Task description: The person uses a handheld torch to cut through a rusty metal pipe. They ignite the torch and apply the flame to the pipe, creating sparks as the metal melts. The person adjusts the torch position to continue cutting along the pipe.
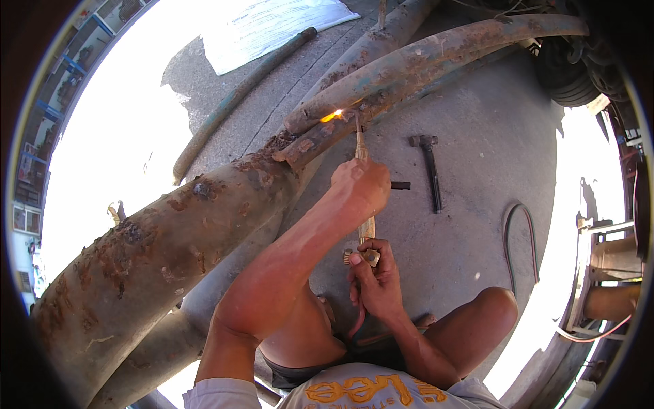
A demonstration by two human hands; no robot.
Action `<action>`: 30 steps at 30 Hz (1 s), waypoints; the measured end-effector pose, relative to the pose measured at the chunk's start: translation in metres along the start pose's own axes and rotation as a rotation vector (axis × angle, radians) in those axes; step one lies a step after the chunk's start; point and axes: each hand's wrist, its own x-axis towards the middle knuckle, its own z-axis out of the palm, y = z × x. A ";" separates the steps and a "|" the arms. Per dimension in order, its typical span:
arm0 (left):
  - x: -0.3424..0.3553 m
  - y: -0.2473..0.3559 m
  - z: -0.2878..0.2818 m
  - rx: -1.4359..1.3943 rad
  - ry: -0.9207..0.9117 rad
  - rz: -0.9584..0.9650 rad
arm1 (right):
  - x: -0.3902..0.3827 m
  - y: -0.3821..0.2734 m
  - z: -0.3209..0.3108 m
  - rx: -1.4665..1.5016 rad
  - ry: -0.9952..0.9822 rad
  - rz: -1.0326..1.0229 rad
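Note:
A cutting torch point(367, 230) runs lengthwise through the middle of the picture. My left hand point(363, 183) is wrapped round its body, close to the brass front. Behind it, my right hand point(379, 281) closes on the rear end, with fingers at the brass valve knobs point(370, 258). The torch's thin tip points at the joint of two rusty pipes, and an orange-yellow flame point(332, 116) with a bright white spot glows there. Above the flame lies the upper curved pipe point(422, 61); a narrower pipe point(320, 141) lies beneath it. A dark bar point(400, 185) sticks out beside my left hand.
A thick rusty pipe point(170, 228) stretches to the lower left. On the concrete floor lie a hammer point(429, 170) and looped hoses point(507, 232). Beyond the pipes are a thin bent pipe point(238, 95) and a white printed sheet point(266, 34). Dark tyre-like rings point(569, 85) stand far right.

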 end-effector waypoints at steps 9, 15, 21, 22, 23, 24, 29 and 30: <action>0.000 0.001 -0.003 -0.005 -0.028 -0.023 | 0.001 0.002 0.000 0.009 -0.004 -0.039; -0.001 0.000 -0.002 -0.005 -0.011 -0.009 | 0.001 0.003 -0.002 -0.009 -0.006 -0.027; -0.001 0.000 -0.002 -0.004 -0.023 -0.007 | 0.002 0.005 -0.003 -0.043 -0.030 -0.037; -0.001 0.000 -0.002 -0.005 -0.022 -0.009 | 0.002 0.004 -0.003 -0.043 -0.040 -0.061; -0.001 0.000 -0.002 -0.001 -0.026 -0.010 | 0.002 0.004 -0.003 -0.048 -0.040 -0.062; 0.000 0.001 -0.002 0.002 -0.030 -0.011 | 0.001 0.003 -0.003 -0.053 -0.035 -0.046; 0.000 0.000 -0.002 0.002 -0.021 -0.008 | 0.000 0.002 -0.002 -0.018 -0.017 -0.049; 0.000 0.000 -0.002 0.003 -0.023 -0.009 | -0.001 0.001 -0.002 -0.019 -0.011 -0.031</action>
